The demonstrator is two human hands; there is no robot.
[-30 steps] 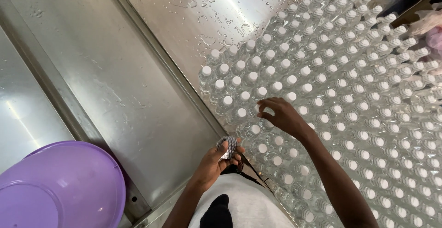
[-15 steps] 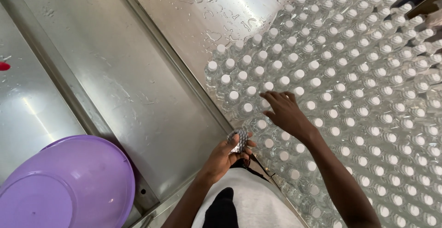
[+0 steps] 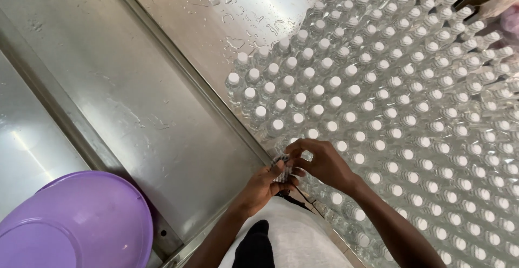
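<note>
1. At the far left, low in your view, a purple basin (image 3: 70,225) sits beside the steel counter (image 3: 135,100), well apart from your hands.
2. The counter runs diagonally across the view; its bare left part is wet, with water drops showing toward the top edge, and a raised metal rail (image 3: 205,92) divides it from the bottle side.
3. Your left hand (image 3: 263,184) is just below the near end of that rail, close to your body. Its grip is clenched around a small stack of bottle labels (image 3: 281,168), thumb and fingers pinching the bundle from below.
4. Your right hand (image 3: 321,162) meets the left at the same bundle. Its fingertips (image 3: 294,151) curl down onto the top of the labels, so both hands touch the stack at once; the labels stand just over the near edge of the bottles.
5. To the right, capped clear bottles (image 3: 400,100) stand upright and tightly packed, filling the counter from the rail out to the right edge. Your right forearm crosses over the nearest ones.
</note>
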